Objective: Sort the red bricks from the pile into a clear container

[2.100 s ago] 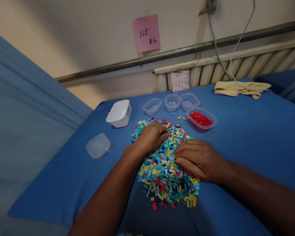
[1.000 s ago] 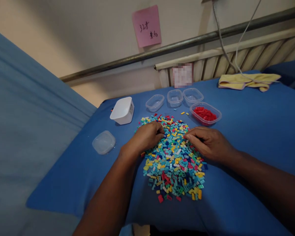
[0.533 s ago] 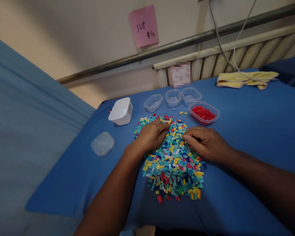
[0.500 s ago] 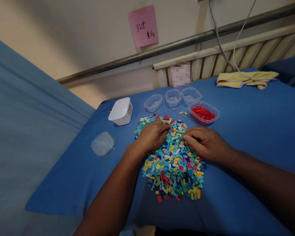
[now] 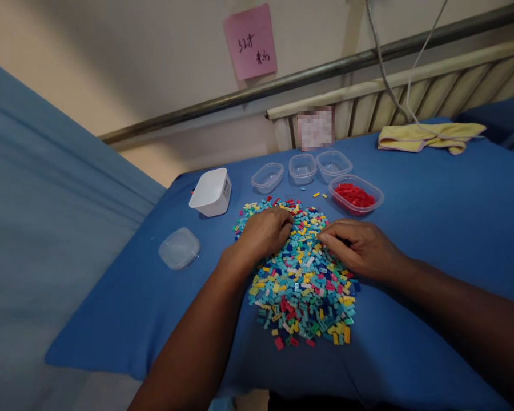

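A wide heap of small toy building bricks in blue, teal, yellow, red and white lies in front of me. My left hand rests over the heap's upper left part, fingers curled down among the bricks; whatever is under the fingertips is hidden. At the heap's right edge, my right hand has thumb and forefinger pressed together. Any brick in that pinch is too small to make out. Beyond this hand stands a clear plastic tub holding red bricks.
Behind the heap stand several clear tubs, including an oval one, and a white container. A clear lid lies left on the blue-covered table. At the back right is a yellow cloth with a cable across it.
My left hand's fingers have curled in more, from stretched toward the right to bent down into the bricks. The right hand stays nearly still in its pinch.
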`<action>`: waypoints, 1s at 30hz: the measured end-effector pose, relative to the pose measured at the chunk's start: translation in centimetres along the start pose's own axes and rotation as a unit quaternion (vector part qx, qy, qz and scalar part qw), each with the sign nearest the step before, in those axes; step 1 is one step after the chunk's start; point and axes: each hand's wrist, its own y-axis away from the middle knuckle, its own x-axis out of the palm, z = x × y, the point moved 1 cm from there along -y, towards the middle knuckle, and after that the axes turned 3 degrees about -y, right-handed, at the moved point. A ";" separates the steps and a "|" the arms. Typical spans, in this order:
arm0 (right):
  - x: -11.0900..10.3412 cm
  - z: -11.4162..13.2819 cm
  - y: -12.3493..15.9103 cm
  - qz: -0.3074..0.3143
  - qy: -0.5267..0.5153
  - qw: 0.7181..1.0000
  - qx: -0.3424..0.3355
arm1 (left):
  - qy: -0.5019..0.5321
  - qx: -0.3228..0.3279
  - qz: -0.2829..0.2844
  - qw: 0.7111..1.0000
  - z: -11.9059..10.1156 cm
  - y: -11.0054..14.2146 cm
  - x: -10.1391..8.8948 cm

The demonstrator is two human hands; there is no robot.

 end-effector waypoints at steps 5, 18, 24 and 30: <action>0.0 -0.1 0.0 0.004 0.001 1.000 -0.002 | 0.034 -0.021 -0.033 0.999 0.4 -0.2 0.6; 1.0 0.3 -0.6 -0.121 -0.118 0.984 0.052 | 0.586 -0.048 -0.006 0.809 -3.7 0.0 0.7; 0.7 0.6 -0.8 -0.161 -0.125 0.976 0.075 | 0.644 -0.080 -0.060 0.758 -4.9 -0.3 1.5; 0.9 0.3 -0.6 -0.186 -0.139 0.969 0.087 | 0.678 -0.118 -0.072 0.722 -5.5 -0.2 1.6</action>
